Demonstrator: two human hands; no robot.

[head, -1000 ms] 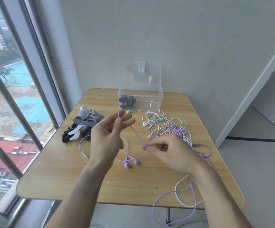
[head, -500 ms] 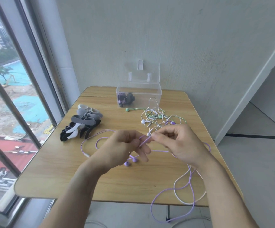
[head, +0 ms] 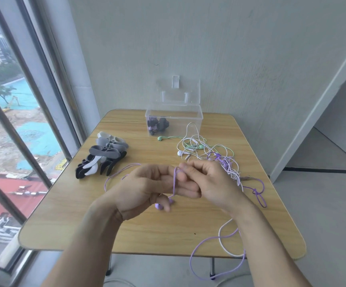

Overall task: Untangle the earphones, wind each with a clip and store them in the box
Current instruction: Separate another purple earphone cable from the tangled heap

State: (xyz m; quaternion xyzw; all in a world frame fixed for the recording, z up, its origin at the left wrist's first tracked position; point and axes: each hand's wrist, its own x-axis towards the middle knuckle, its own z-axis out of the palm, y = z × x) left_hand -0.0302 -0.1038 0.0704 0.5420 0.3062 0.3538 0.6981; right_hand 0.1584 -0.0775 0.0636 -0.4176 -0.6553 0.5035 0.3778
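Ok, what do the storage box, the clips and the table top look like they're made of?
Storage box: clear hard plastic, by the look; the wound bundle inside shows through its walls and the raised lid reflects light.
Clips: matte grey, black and white pieces, likely soft silicone or rubber, though the look leaves it open.
Table top: light wood-grain surface, possibly laminate, with a faint sheen.

Two bare forearms enter frame from 6 o'clock, no sleeves visible up to the frame edge. Left hand (head: 145, 187) at about 7 o'clock of frame centre, right hand (head: 211, 183) at about 5 o'clock. No gloves, rings, watch or wristbands on either. Fingernails short, unpainted where visible. No other part of the person in view.
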